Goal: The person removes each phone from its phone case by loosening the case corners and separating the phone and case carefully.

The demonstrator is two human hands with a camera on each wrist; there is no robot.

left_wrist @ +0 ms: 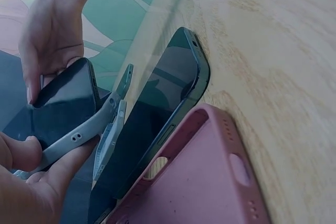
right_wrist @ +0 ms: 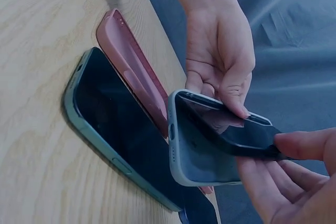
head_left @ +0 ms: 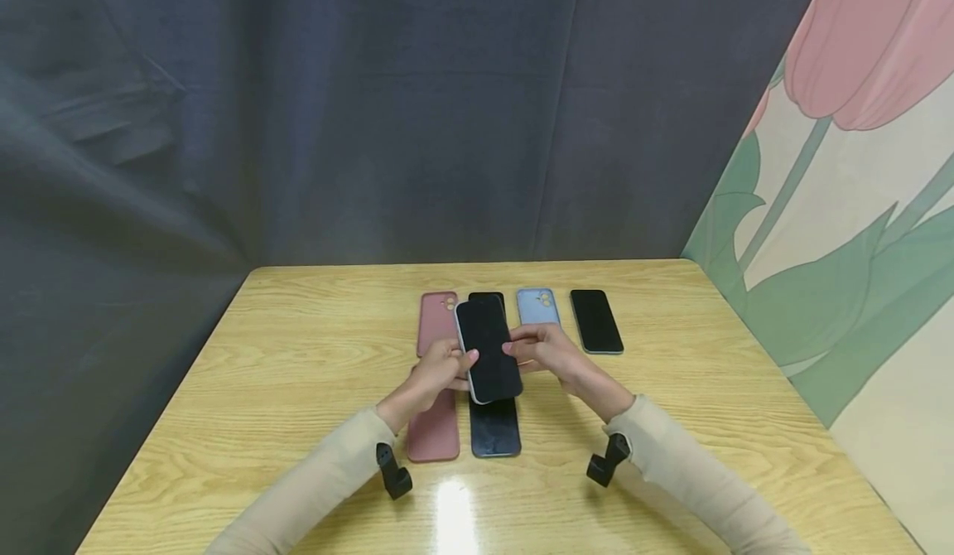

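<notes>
Over the middle of the table, both hands hold a black-screened phone (head_left: 488,352) and a pale blue phone case (right_wrist: 176,153). The phone lies tilted in the case: one long side sits down inside it, while the other is raised above the case's rim in the right wrist view. My left hand (head_left: 440,364) grips the left side of the case and phone, thumb on the screen's edge. My right hand (head_left: 547,352) pinches the phone's right side, thumb on top and fingers beneath. Under them on the table lies another dark-screened phone (head_left: 494,436) with green-tinted sides.
Beside that phone lies an upturned pink case (head_left: 434,441). Farther back are another pink case (head_left: 435,319), a dark item (head_left: 498,296) partly hidden by the held phone, a light blue case (head_left: 537,306) and a phone (head_left: 596,321). A dark curtain (head_left: 417,124) hangs behind the table.
</notes>
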